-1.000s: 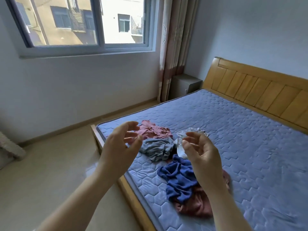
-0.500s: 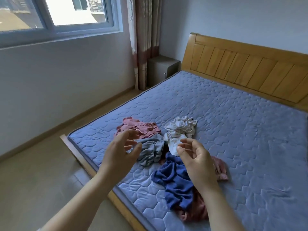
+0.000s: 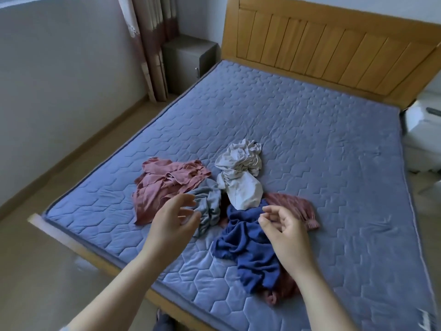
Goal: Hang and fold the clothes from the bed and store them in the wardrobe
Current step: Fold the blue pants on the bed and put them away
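The person is reaching both bare arms out over the blue quilted mattress (image 3: 310, 139), and neither hand is gripping anything. The left hand (image 3: 171, 220) is hanging loose, fingers spread and slightly bent, empty. Its fingertips are lying right in front of a crumpled grey garment (image 3: 211, 206); I cannot tell from here whether they are touching it. The right hand (image 3: 284, 230) is relaxed too, its fingers softly curled around nothing, and it is hovering over a dark blue garment (image 3: 248, 249) that is sprawling beneath it and trailing back toward the person's wrist.

The rest of the heap is lying close around the two hands. Beyond the left hand, a pink garment (image 3: 164, 182) is spreading out flat, touching the grey one. Beyond the gap between the hands, a white garment (image 3: 241, 177) is sitting bunched, its near end overlapping the blue cloth. Just past the right hand's knuckles, a dusty-rose ribbed piece (image 3: 298, 206) is peeking out from under the blue one.

Far beyond both hands, the wooden headboard (image 3: 322, 48) is standing against the wall, with a grey nightstand (image 3: 188, 56) and a curtain (image 3: 152, 32) off to the left-hand side.
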Available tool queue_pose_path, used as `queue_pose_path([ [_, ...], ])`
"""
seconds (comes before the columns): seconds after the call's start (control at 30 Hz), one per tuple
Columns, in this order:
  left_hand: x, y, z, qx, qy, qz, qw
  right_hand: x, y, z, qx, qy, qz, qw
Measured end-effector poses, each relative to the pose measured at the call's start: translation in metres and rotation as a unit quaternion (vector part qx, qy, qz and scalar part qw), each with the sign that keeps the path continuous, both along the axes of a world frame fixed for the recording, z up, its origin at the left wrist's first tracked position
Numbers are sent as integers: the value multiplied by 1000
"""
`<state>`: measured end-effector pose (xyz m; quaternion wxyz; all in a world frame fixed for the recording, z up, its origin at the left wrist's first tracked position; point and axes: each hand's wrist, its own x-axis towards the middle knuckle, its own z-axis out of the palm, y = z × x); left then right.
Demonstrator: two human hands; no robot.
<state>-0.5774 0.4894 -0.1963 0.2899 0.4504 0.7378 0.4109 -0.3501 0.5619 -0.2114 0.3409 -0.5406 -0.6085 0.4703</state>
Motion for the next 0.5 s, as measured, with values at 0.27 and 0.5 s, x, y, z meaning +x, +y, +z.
queue_pose_path([
  [0.27,-64,60,-17,-36,19,-121,992,-50,-6,-30,-55,-17,-128,990],
  [0.5,-70,91,-49,-76,14,-193,978,-63,-19,-67,-101,-47,-178,978],
])
